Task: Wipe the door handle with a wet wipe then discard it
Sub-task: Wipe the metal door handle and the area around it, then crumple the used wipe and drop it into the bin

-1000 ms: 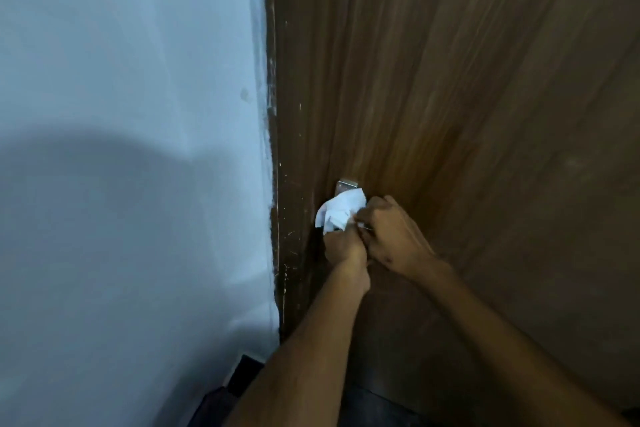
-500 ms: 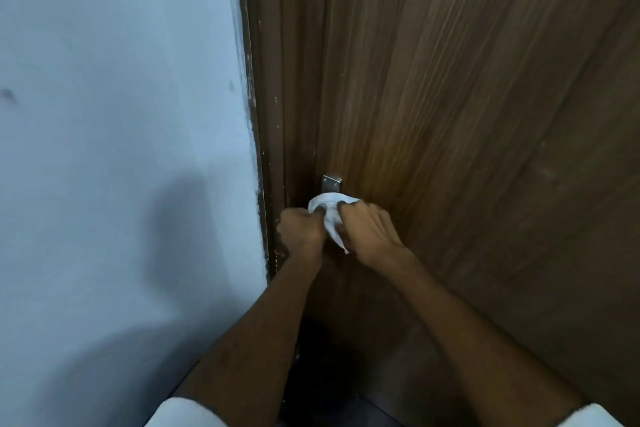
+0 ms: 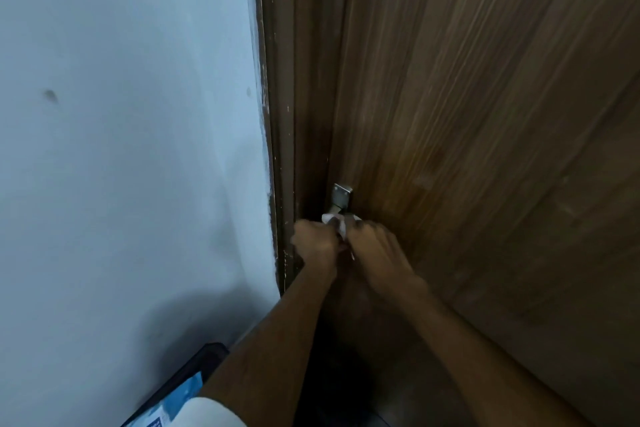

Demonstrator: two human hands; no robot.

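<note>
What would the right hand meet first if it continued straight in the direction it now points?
Probably the wet wipe it already grips, then the metal door handle just beyond, mounted on the wooden door. The right hand points up toward the handle; depth is unclear from this one view.

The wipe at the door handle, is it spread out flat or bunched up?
Bunched up. Only small white folds of the wipe show between the left hand and right hand, both closed around it below the handle's metal plate.

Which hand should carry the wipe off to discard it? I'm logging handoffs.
Probably the right hand: more of the wet wipe seems bunched under its fingers at the door handle; the left hand pinches its edge.
</note>
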